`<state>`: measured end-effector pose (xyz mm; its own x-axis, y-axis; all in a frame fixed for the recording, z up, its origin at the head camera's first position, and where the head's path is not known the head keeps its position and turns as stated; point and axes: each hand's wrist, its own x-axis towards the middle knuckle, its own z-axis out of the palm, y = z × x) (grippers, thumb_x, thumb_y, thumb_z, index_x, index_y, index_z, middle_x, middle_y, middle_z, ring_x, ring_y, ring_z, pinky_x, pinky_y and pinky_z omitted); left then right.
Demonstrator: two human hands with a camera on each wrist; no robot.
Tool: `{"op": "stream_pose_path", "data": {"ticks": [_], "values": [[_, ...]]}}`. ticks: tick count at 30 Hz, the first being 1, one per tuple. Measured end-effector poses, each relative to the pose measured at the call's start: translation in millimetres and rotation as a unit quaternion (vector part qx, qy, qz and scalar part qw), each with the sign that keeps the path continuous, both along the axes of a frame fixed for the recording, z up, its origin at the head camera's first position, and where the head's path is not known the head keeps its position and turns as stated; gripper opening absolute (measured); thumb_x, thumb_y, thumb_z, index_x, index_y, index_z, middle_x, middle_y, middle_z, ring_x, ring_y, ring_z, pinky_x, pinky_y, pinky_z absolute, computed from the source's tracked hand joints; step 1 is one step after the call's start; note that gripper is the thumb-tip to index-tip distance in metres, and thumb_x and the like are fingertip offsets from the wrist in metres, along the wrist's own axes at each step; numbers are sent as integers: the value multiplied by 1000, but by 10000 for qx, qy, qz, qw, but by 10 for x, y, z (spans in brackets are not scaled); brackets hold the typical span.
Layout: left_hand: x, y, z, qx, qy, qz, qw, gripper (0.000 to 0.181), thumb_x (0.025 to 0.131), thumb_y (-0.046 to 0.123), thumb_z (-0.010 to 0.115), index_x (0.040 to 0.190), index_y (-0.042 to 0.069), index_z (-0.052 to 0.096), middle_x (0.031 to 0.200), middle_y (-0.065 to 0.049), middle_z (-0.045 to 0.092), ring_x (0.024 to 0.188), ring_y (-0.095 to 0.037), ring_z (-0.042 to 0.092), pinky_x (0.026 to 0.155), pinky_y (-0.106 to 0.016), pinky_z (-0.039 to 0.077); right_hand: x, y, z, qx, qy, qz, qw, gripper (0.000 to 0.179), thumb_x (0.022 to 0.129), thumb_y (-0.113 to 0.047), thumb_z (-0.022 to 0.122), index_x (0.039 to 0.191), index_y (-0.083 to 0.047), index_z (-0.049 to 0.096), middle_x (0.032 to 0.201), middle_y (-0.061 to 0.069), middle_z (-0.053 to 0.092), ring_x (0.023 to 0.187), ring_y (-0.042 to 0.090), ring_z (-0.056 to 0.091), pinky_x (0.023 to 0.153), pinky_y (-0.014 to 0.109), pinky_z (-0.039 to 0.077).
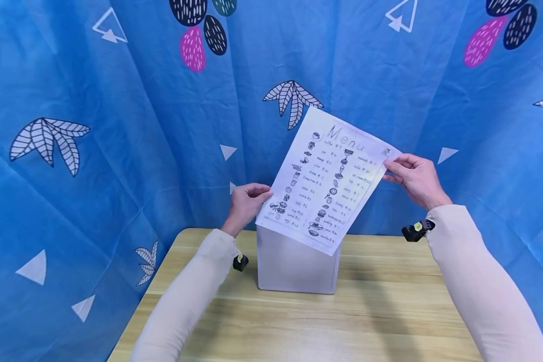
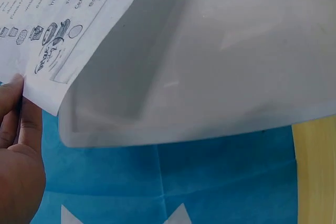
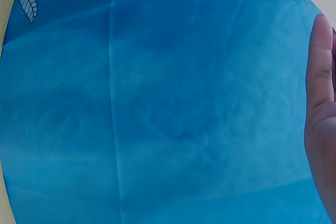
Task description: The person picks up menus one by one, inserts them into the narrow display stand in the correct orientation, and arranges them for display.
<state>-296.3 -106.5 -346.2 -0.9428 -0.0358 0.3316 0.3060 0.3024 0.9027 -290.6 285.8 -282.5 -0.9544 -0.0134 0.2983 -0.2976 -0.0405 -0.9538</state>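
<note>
A white paper menu, hand-lettered with small food drawings and prices, is held tilted in the air in the head view. My left hand pinches its lower left edge between thumb and fingers. At the upper right corner my right hand pinches the sheet. Behind the paper's lower part a pale, round-cornered board stands upright on the table. In the left wrist view the menu overlaps the board, and the left hand grips the sheet's edge. The right wrist view shows only part of the right hand.
A light wooden table lies below. Blue patterned curtains hang close behind it and on the sides. Dark wrist cameras sit on both wrists, the right one more exposed. A shadow falls across the table's right part.
</note>
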Motion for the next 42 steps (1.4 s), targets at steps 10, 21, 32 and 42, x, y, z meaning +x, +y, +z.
{"op": "stream_pose_path", "data": {"ticks": [10,21,32,42], "values": [[-69,-59,160,-67,215,-14,9997,19,90,12,75,108,3,76,101,-13,72,89,-26,70,81,-37,59,-81,-33,119,95,106,74,9999,20,89,-20,75,104,-8,74,103,-3,74,89,12,72,76,24,58],[-130,-69,289,-160,492,-40,9987,18,90,11,75,106,3,76,100,-12,73,88,-24,70,81,-36,59,-147,-35,330,-114,43,185,9998,22,88,-17,75,107,-6,73,104,-1,75,89,13,73,75,25,58],[-194,-114,366,-116,639,28,9979,18,90,8,75,106,1,75,101,-14,73,88,-24,69,78,-33,59,-187,-119,506,-216,70,273,9994,18,86,-14,77,101,-4,73,105,1,74,90,14,72,75,26,58],[-231,-135,469,-39,797,55,9968,18,91,9,74,107,1,75,101,-14,72,89,-24,69,81,-35,58,-208,-179,671,-516,200,367,9978,23,86,-11,76,107,-1,73,105,3,75,92,16,73,74,27,58]]}}
